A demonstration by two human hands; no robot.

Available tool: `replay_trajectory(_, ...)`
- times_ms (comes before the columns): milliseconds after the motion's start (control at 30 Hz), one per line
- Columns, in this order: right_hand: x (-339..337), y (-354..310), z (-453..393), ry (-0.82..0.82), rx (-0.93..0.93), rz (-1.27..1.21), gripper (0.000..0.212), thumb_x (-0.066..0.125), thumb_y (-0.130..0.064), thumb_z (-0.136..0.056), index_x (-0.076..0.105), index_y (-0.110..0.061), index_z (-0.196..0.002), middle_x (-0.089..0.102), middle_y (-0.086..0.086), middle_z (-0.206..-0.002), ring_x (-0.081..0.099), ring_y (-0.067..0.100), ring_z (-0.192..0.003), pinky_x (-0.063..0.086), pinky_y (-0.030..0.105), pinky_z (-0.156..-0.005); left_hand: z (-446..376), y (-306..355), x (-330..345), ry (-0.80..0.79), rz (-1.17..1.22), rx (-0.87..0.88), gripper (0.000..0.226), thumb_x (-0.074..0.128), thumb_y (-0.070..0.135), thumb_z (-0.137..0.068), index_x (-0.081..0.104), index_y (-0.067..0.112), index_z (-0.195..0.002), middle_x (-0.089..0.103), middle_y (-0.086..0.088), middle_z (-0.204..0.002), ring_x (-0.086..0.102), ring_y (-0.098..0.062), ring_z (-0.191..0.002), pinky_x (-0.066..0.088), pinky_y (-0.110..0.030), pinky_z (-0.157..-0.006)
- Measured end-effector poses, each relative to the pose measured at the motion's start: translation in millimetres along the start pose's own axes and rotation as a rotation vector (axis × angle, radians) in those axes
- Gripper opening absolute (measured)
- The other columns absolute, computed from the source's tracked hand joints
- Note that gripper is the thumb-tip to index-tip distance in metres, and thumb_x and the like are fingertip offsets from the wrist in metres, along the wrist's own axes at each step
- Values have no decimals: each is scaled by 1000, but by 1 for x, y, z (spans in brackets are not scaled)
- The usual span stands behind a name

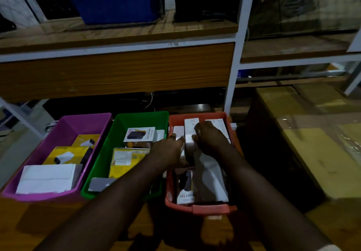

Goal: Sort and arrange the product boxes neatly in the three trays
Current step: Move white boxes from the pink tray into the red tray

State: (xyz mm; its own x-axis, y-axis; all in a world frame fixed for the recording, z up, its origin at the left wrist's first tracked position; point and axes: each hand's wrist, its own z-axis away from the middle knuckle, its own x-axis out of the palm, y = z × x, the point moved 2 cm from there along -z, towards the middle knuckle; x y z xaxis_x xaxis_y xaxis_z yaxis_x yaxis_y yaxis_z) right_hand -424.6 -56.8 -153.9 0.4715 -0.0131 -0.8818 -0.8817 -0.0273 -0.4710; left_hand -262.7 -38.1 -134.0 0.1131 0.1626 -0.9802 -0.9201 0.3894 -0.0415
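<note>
- Orange tray [213,208], rightmost of three: white box [190,136] upright near middle, pinched between both hands.
- Left hand [169,151] gripping box's left side.
- Right hand [210,135] clamped on its right side.

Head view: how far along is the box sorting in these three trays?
Partly done. All three trays hold boxes. In hand: both hands, left hand and right hand, grip an upright white box in the orange tray. Left: boxes in the purple tray and green tray lie at mixed angles.
</note>
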Motion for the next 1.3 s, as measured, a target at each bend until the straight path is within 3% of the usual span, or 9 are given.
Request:
replay_trajectory(100,-19,4,38,131,102,-61,45,71,-38,-92,56,-14,-127,59,13,-127,63,32,-109,50,36,-85,0,1,4,-4,-12,-1,97,70,60,-76,26,28,-155,32,-10,-161,55,-36,-129,49,-44,-92)
replay_trajectory(300,3,6,108,-275,334,82,101,61,-74,-83,20,-21,-158,31,15,-160,45,36,-139,44,44,-108,-2,0,9,-25,-30,-25,110,64,79,-71,20,28,-158,29,-12,-162,52,-36,-132,48,-45,-96)
replay_trajectory(433,12,-1,115,-253,359,67,121,62,-79,-78,-2,-20,-162,24,17,-164,39,37,-144,42,45,-110,1,8,13,93,-153,-34,98,57,80,-75,30,29,-154,42,-13,-148,45,-36,-129,42,-42,-98)
replay_trajectory(633,20,-1,112,-187,421,161,106,65,-70,-82,12,-20,-159,31,16,-159,48,36,-135,47,46,-101,13,9,19,163,-170,-14,95,67,67,-77,31,27,-154,46,-9,-145,40,-33,-130,33,-44,-100)
replay_trajectory(833,24,-10,113,-53,347,234,92,55,-77,-83,30,-22,-152,36,10,-159,37,34,-144,42,48,-109,22,0,16,270,-8,102,48,70,43,-83,63,28,-129,66,3,-122,52,-27,-120,33,-40,-95)
replay_trajectory(967,21,-33,102,98,100,133,55,50,-65,-91,50,-33,-136,65,-3,-130,54,23,-129,33,50,-116,24,-20,19,290,575,195,32,65,16,-92,71,27,-122,73,5,-117,66,-15,-109,53,-29,-93)
replay_trajectory(1067,32,-54,92,65,83,82,63,27,-69,-93,47,-34,-142,76,0,-103,60,26,-119,19,52,-120,33,-42,16,315,804,236,35,58,1,-95,72,19,-122,71,6,-118,63,-7,-108,44,-8,-90)
replay_trajectory(1200,49,-62,80,93,56,208,57,41,-56,-97,35,-34,-150,76,5,-100,62,34,-110,28,52,-111,41,-92,25,366,671,232,32,66,10,-93,68,21,-123,66,2,-119,65,-14,-109,51,-28,-95)
replay_trajectory(1300,55,-65,78,68,10,295,60,48,-48,-95,31,-41,-153,71,7,-115,62,36,-108,36,48,-101,43,-132,32,148,436,94,59,81,39,-82,59,25,-135,61,-4,-125,59,-24,-118,48,-36,-95)
